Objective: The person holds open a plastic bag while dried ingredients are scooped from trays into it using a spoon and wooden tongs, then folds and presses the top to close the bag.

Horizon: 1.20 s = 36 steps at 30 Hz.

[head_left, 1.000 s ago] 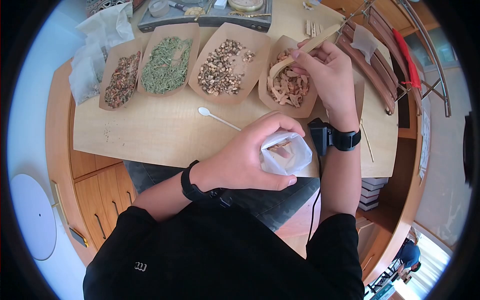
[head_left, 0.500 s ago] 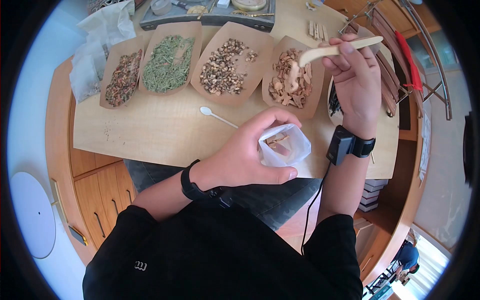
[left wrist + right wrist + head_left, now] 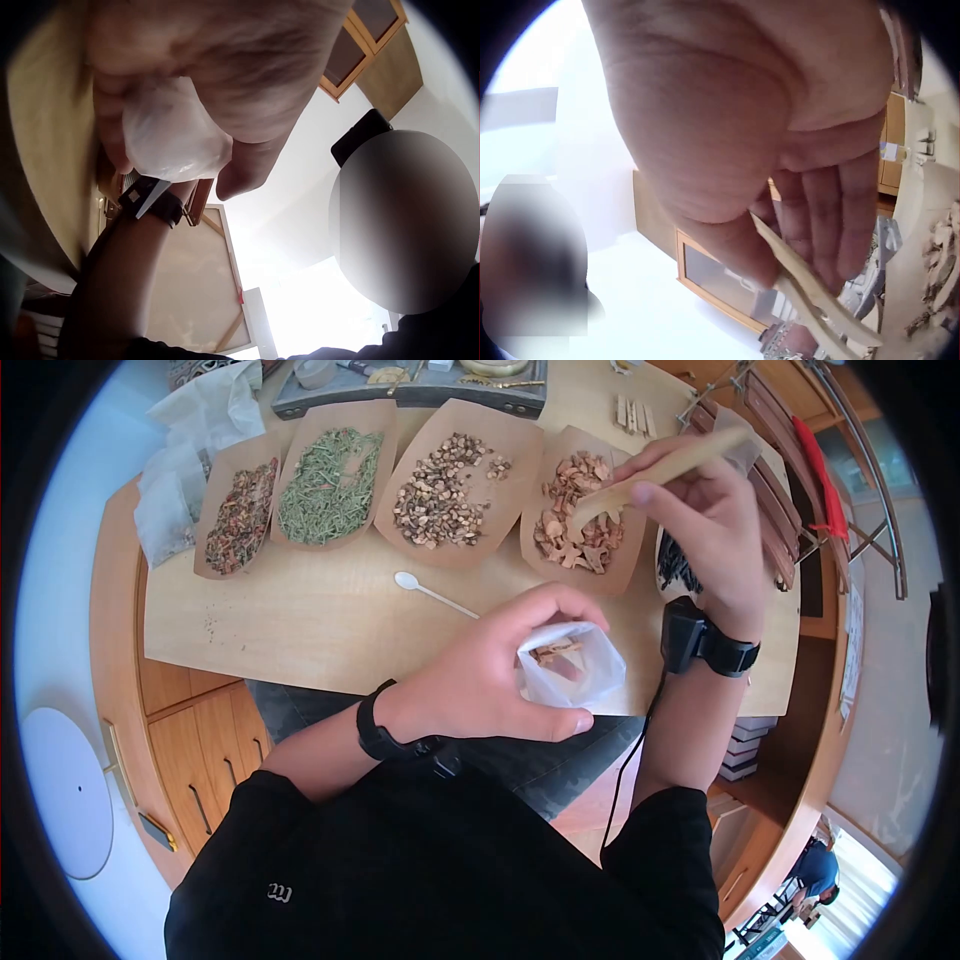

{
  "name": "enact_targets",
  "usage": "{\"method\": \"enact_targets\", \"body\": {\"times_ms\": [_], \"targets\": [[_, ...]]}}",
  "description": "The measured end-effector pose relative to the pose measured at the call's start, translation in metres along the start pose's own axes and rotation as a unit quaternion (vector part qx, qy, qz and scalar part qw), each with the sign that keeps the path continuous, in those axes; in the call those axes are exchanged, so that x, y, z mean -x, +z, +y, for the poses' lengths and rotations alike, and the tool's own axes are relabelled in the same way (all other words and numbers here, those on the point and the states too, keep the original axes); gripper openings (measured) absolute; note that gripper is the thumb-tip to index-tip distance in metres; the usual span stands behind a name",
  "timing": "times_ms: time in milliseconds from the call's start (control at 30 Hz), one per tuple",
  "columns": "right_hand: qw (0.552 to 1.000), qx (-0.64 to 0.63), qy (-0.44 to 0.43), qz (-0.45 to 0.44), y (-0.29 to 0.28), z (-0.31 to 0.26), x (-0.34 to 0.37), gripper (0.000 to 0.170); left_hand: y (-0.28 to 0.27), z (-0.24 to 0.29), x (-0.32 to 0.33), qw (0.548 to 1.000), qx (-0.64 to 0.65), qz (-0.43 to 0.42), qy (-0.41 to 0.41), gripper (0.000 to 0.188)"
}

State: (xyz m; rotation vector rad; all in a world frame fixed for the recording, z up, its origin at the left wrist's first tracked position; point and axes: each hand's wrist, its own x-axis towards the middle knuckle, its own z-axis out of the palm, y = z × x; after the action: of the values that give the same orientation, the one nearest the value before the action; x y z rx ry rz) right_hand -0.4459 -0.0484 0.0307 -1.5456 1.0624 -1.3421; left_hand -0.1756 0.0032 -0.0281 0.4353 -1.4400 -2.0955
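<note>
My left hand (image 3: 480, 672) grips a small white pouch (image 3: 598, 672), fingers and thumb curled round it and its mouth facing up. A few tan dried slices (image 3: 556, 652) show inside. In the left wrist view the pouch (image 3: 172, 135) bulges below the palm. My right hand (image 3: 712, 510) pinches a pair of pale wooden tongs (image 3: 690, 458), their tips low over a brown paper tray (image 3: 612, 572) of tan dried slices (image 3: 582, 548). In the right wrist view the two arms of the tongs (image 3: 817, 300) run down from between thumb and fingers.
Left of that tray stand paper trays of mottled chopped pieces (image 3: 440, 490), green dried herb (image 3: 330, 490) and reddish-brown bits (image 3: 240, 520). A white spoon (image 3: 407, 581) lies in front. Dark sticks (image 3: 676, 565) sit beside my right wrist. Filled white bags (image 3: 170, 510) lie far left, clothespins (image 3: 632, 416) behind.
My right hand lifted the tongs up and right from the slices, then brought their tips back down over the tray. The left hand and pouch have hardly moved.
</note>
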Motion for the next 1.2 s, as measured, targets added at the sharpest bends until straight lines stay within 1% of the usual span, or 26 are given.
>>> {"method": "enact_targets", "body": {"times_ms": [67, 133, 200, 233, 367, 433, 467, 533, 567, 600, 633, 667, 700, 733, 767, 800, 833, 867, 933, 967, 1000, 1067, 1100, 1133, 1167, 1200], "targets": [[0.988, 0.095, 0.121, -0.008, 0.007, 0.001, -0.002, 0.031, 0.0, -0.001, -0.001, 0.999, -0.038, -0.018, 0.013, 0.074], [0.99, 0.081, 0.115, -0.001, 0.022, 0.003, -0.001, 0.034, 0.0, -0.001, -0.001, 1.0, -0.024, -0.015, 0.012, 0.074], [0.982, 0.131, 0.137, 0.006, 0.034, 0.004, 0.001, 0.033, 0.0, 0.0, -0.001, 1.0, -0.01, -0.01, 0.01, 0.073], [0.981, 0.147, 0.123, 0.002, 0.035, 0.005, 0.001, 0.032, 0.0, 0.0, 0.0, 1.0, -0.016, -0.011, 0.011, 0.074], [0.983, 0.118, 0.141, 0.021, 0.031, 0.008, -0.001, 0.031, 0.0, 0.001, 0.0, 1.0, -0.018, -0.009, 0.006, 0.077], [0.987, 0.065, 0.124, 0.077, 0.027, 0.007, -0.003, 0.029, -0.001, 0.001, -0.001, 1.0, -0.017, -0.006, 0.006, 0.078], [0.987, 0.066, 0.124, 0.076, 0.025, 0.005, -0.003, 0.029, -0.001, 0.001, -0.001, 1.0, -0.016, -0.003, 0.005, 0.079], [0.989, -0.016, 0.084, 0.122, 0.02, -0.003, -0.002, 0.026, -0.001, 0.0, 0.0, 1.0, -0.005, 0.004, 0.0, 0.079], [0.988, -0.073, 0.078, 0.111, 0.013, -0.006, -0.002, 0.023, -0.002, -0.001, 0.0, 1.0, 0.005, 0.011, -0.005, 0.08], [0.988, -0.073, 0.077, 0.11, 0.013, -0.009, 0.002, 0.023, -0.002, -0.002, 0.0, 1.0, 0.005, 0.012, -0.004, 0.08], [0.985, -0.155, 0.037, 0.061, 0.014, -0.013, 0.007, 0.023, -0.001, -0.003, 0.0, 0.999, 0.029, 0.022, -0.007, 0.079], [0.972, -0.236, -0.004, 0.012, 0.014, -0.016, 0.01, 0.022, -0.001, -0.003, 0.0, 0.998, 0.052, 0.032, -0.01, 0.077], [0.967, -0.251, -0.026, -0.046, 0.011, -0.013, 0.011, 0.024, -0.001, -0.001, 0.0, 0.998, 0.052, 0.032, -0.009, 0.077], [0.966, -0.251, -0.027, -0.046, 0.012, -0.015, 0.011, 0.024, -0.002, 0.002, 0.0, 0.996, 0.078, 0.038, -0.037, 0.082], [0.972, -0.216, -0.014, -0.089, 0.014, -0.019, 0.012, 0.026, -0.003, 0.004, 0.0, 0.991, 0.105, 0.044, -0.065, 0.086], [0.975, -0.179, -0.002, -0.131, 0.014, -0.022, 0.012, 0.027, -0.004, 0.005, 0.0, 0.991, 0.105, 0.044, -0.066, 0.086], [0.98, -0.147, -0.001, -0.136, 0.013, -0.024, 0.012, 0.029, -0.004, 0.005, 0.0, 0.991, 0.108, 0.044, -0.061, 0.087], [0.98, -0.147, -0.001, -0.133, 0.011, -0.026, 0.013, 0.029, -0.004, 0.005, -0.001, 0.991, 0.111, 0.043, -0.056, 0.087], [0.993, -0.12, 0.005, -0.011, 0.004, -0.032, 0.016, 0.037, -0.004, 0.003, -0.001, 0.994, 0.093, 0.039, -0.042, 0.086], [0.997, -0.071, 0.02, 0.019, -0.003, -0.034, 0.016, 0.033, -0.003, 0.002, -0.001, 0.996, 0.075, 0.037, -0.026, 0.084], [0.997, -0.069, 0.02, 0.02, -0.009, -0.032, 0.016, 0.033, -0.001, 0.002, -0.001, 0.996, 0.076, 0.036, -0.025, 0.084], [0.996, 0.043, 0.077, -0.011, -0.018, -0.021, 0.013, 0.022, 0.001, 0.004, -0.001, 0.996, 0.073, 0.028, -0.038, 0.08], [0.992, 0.067, 0.095, -0.045, -0.019, -0.016, 0.011, 0.022, 0.0, 0.004, -0.001, 0.996, 0.072, 0.027, -0.039, 0.08], [0.992, 0.067, 0.095, -0.043, -0.019, -0.014, 0.01, 0.022, -0.001, 0.003, -0.001, 0.998, 0.055, 0.008, -0.043, 0.079], [0.989, 0.081, 0.117, -0.049, -0.014, -0.013, 0.008, 0.023, -0.002, 0.002, -0.001, 0.998, 0.037, -0.011, -0.048, 0.078], [0.984, 0.095, 0.139, -0.055, -0.012, -0.012, 0.007, 0.024, -0.002, 0.002, -0.001, 0.998, 0.037, -0.013, -0.05, 0.078]]}}
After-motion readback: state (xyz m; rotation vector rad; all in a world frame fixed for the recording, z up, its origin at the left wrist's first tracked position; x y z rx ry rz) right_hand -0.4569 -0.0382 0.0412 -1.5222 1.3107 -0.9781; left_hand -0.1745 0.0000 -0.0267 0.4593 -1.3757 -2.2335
